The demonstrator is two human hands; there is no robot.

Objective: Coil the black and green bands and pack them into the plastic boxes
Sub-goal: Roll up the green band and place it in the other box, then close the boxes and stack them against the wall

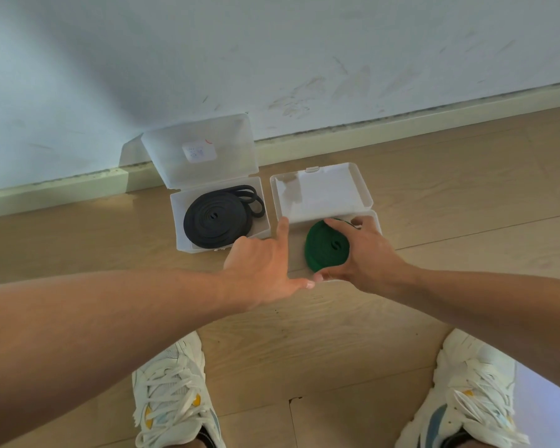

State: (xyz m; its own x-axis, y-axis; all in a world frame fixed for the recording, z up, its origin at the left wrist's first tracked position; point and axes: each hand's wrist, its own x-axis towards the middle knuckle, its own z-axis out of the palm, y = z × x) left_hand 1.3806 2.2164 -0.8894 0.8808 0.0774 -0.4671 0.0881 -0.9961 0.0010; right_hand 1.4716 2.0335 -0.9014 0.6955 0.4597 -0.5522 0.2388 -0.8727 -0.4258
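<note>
Here, your right hand (366, 253) gripped the green band (327, 247) coil at frame centre, over the right box (320, 195); your left hand (265, 263) stayed open (index steadying its rim). Best pressed flat, coil kept tight.

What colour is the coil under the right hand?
Dark green, held by the right hand; seen in the head view.

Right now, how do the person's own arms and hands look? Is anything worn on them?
Both arms are bare as far as the picture shows: no sleeves, watch, bracelets or gloves. The left hand and the right hand wear no rings that I can see. The fingers are uncovered, with short nails.
</note>
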